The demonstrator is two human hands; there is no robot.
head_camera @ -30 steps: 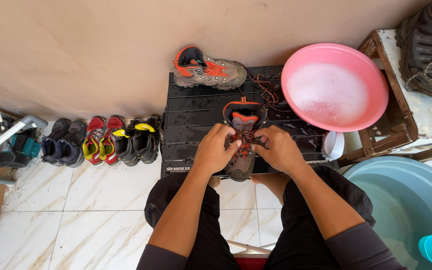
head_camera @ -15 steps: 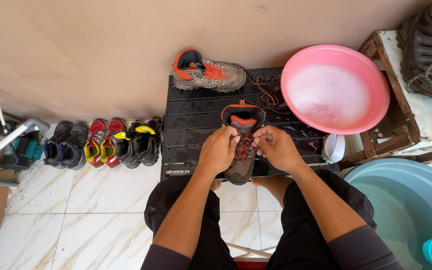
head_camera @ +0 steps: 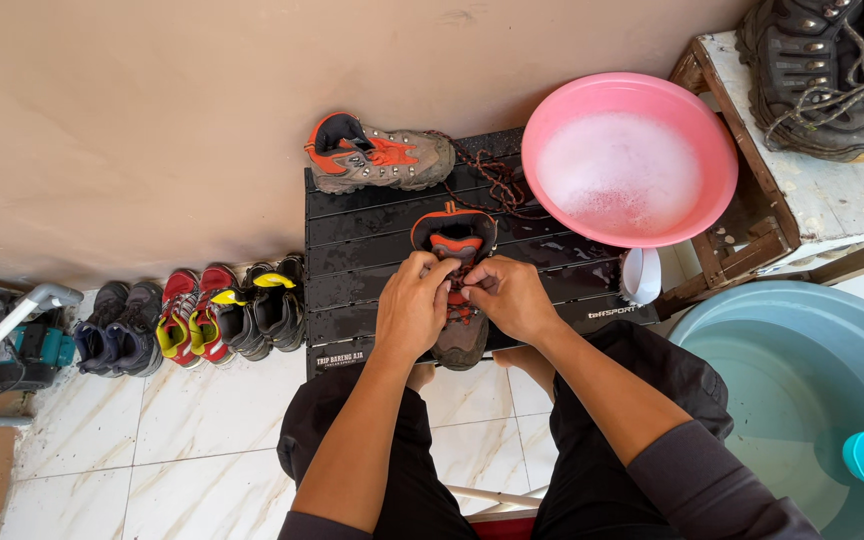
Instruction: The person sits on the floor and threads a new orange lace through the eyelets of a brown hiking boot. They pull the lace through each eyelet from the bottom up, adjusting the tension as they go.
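1. Where the seated person's knees meet the desk [head_camera: 372,215], both hands work at the laces of a brown and orange boot [head_camera: 459,335], which stands upright on the black slats with its toe toward the person.
2. Left hand [head_camera: 410,312]: fingers pinched shut on the lacing at the boot's tongue. Right hand [head_camera: 510,297]: fingers likewise closed on the lace, just across the eyelets. The two hands almost touch.
3. Step in hand, by the look of it: working the lace out of the boot, or slackening it, eyelet by eyelet. A next pull would call for one hand to steady the upper while the other draws the lace free.
4. Beyond the hands, a matching boot [head_camera: 380,155] lies on its side against the wall, a loose lace [head_camera: 497,180] tangled beside it.
5. Farther right, a pink basin [head_camera: 552,120] of soapy water sits on the desk's corner and a wooden crate [head_camera: 752,235].
6. Left on the floor, a row of small shoes [head_camera: 192,315]. Near right, a large teal tub [head_camera: 802,350].
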